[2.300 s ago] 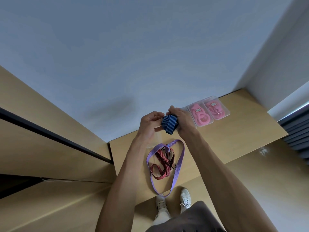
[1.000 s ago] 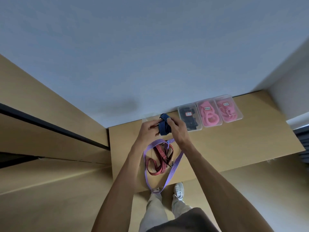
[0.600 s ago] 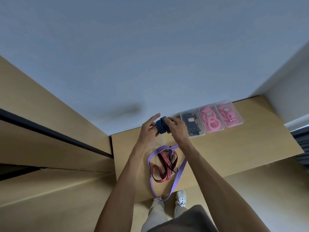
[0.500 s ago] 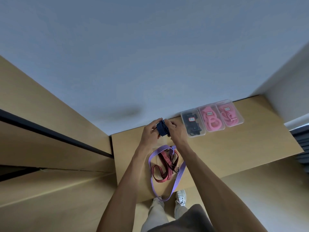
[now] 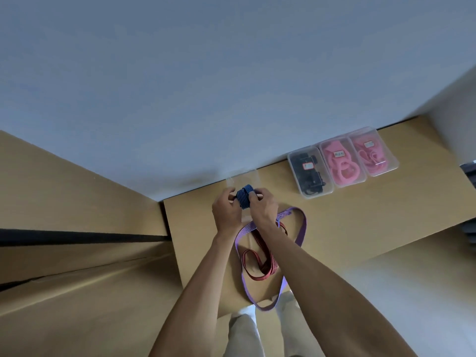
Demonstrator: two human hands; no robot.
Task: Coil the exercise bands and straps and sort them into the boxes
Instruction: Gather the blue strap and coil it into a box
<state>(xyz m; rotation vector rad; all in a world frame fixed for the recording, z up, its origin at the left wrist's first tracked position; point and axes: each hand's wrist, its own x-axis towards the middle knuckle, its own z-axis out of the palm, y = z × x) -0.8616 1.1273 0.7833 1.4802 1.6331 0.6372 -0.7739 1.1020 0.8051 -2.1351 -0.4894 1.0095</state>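
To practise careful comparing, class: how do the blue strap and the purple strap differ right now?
The blue strap is wound into a tight coil; the purple strap lies in a loose open loop. The blue strap is gripped by the left hand and right hand; the purple strap rests on the table, its near end hanging over the edge. Both are flat striped webbing.

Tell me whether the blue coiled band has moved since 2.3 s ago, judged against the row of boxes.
Yes. The blue coiled band, gripped by both hands, now sits further left of the black-filled box, over an empty clear box by the wall.
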